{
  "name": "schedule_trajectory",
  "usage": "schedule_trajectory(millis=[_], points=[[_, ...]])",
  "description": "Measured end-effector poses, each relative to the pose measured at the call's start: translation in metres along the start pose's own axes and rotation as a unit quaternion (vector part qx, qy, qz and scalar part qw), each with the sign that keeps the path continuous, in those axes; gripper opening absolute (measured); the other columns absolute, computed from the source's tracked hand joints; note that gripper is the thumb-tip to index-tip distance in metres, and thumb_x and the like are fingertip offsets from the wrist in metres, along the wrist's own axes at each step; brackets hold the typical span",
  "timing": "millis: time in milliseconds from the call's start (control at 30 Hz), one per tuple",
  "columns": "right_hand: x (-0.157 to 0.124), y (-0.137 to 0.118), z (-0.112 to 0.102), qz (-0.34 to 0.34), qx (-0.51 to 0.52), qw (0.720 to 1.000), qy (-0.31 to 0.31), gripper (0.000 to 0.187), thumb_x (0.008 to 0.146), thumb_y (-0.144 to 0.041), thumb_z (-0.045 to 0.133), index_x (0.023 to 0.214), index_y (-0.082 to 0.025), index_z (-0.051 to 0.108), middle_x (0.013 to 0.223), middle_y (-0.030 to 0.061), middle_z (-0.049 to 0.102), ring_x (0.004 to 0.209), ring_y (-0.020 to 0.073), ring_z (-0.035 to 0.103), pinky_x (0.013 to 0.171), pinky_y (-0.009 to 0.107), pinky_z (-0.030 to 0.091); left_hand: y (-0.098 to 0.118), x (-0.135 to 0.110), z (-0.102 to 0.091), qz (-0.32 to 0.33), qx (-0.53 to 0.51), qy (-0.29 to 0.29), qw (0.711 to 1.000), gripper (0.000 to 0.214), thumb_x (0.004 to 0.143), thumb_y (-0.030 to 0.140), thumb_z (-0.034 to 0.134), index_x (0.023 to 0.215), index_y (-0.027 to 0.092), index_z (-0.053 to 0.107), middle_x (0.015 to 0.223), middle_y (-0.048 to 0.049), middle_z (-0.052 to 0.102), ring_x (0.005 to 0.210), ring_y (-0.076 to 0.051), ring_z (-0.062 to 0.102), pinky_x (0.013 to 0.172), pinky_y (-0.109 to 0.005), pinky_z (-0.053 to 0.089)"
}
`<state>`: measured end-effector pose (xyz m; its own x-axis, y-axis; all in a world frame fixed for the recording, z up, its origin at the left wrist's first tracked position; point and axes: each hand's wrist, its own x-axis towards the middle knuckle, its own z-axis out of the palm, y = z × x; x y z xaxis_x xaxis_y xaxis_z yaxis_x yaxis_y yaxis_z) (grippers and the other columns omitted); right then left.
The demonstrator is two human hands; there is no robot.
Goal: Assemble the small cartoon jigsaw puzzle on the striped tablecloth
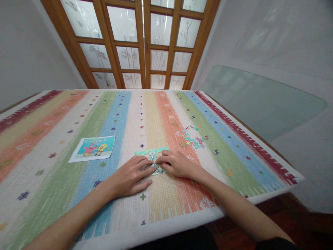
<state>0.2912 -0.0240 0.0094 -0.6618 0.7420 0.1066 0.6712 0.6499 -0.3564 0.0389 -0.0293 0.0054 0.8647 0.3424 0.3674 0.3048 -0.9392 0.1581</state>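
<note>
Cloth-covered worktop (65,194) carries a half-built puzzle (152,154). Left hand (130,177) lies open and flat against it. Right hand (177,164) presses it with bent fingers, grip unclear. Loose pieces (194,139) lie just beside.

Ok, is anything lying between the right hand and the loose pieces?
Nothing visible. Only bare cloth lies between the right hand, resting on the puzzle, and the loose pieces farther up and right.

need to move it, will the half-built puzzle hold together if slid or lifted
The half-built puzzle looks thin and jointed, so lifting probably breaks it apart. The woven cloth looks rough, so sliding may snag pieces.
</note>
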Motion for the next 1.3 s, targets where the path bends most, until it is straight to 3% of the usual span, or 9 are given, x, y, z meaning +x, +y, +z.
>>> schedule_trajectory(millis=[167, 500, 900, 1067, 1167, 1300], points=[[-0.001, 0.001, 0.002, -0.004, -0.011, 1.000, 0.008, 0.024, 0.093, -0.014, 0.058, 0.109, -0.021, 0.075, 0.093, 0.0055, 0.067, 0.078, 0.0154, 0.055, 0.065, 0.026, 0.032, 0.003, 0.001, 0.001, -0.004, 0.000, 0.000, 1.000, 0.036, 0.099, 0.028, 0.053, 0.132, 0.014, 0.060, 0.135, -0.0135, 0.062, 0.122, -0.033, 0.054, 0.101, -0.052, 0.050], [0.001, 0.000, 0.001, -0.019, 0.042, 0.999, 0.022, 0.028, 0.091, -0.011, 0.059, 0.109, -0.022, 0.077, 0.096, 0.0059, 0.075, 0.081, 0.0150, 0.061, 0.072, 0.026, 0.041, 0.006, 0.004, -0.001, -0.008, 0.001, 0.003, 1.000, 0.033, 0.100, 0.027, 0.053, 0.130, 0.016, 0.061, 0.129, -0.0118, 0.066, 0.119, -0.031, 0.056, 0.098, -0.050, 0.051], [0.001, -0.002, -0.001, -0.018, 0.055, 0.998, 0.014, 0.032, 0.088, -0.006, 0.059, 0.110, -0.019, 0.077, 0.096, 0.0072, 0.077, 0.083, 0.0167, 0.066, 0.075, 0.027, 0.044, 0.009, 0.007, -0.004, -0.023, -0.010, -0.005, 1.000, 0.031, 0.099, 0.028, 0.054, 0.126, 0.014, 0.063, 0.125, -0.0123, 0.068, 0.115, -0.031, 0.056, 0.097, -0.050, 0.051], [0.000, 0.004, -0.012, -0.023, 0.054, 0.998, -0.008, 0.022, 0.092, -0.012, 0.059, 0.103, -0.018, 0.077, 0.092, 0.0077, 0.075, 0.082, 0.0166, 0.065, 0.074, 0.027, 0.044, 0.007, 0.005, -0.001, -0.022, -0.012, 0.002, 1.000, 0.032, 0.099, 0.029, 0.054, 0.128, 0.017, 0.062, 0.127, -0.0107, 0.067, 0.113, -0.030, 0.058, 0.096, -0.049, 0.051], [-0.001, 0.018, -0.027, 0.006, 0.047, 0.999, 0.019, 0.017, 0.093, -0.015, 0.060, 0.096, -0.017, 0.077, 0.087, 0.0069, 0.073, 0.080, 0.0158, 0.063, 0.073, 0.027, 0.043, 0.006, 0.004, 0.000, -0.020, -0.009, -0.001, 1.000, 0.033, 0.100, 0.029, 0.055, 0.129, 0.018, 0.061, 0.128, -0.0099, 0.067, 0.115, -0.030, 0.058, 0.097, -0.049, 0.051], [-0.012, 0.046, -0.054, 0.133, 0.001, 0.989, 0.063, 0.014, 0.087, -0.016, 0.062, 0.089, -0.017, 0.076, 0.080, 0.0044, 0.073, 0.071, 0.0149, 0.061, 0.068, 0.026, 0.041, 0.005, 0.003, 0.000, -0.017, -0.013, -0.001, 1.000, 0.034, 0.100, 0.029, 0.053, 0.132, 0.018, 0.059, 0.129, -0.0102, 0.066, 0.118, -0.030, 0.057, 0.098, -0.049, 0.050]])
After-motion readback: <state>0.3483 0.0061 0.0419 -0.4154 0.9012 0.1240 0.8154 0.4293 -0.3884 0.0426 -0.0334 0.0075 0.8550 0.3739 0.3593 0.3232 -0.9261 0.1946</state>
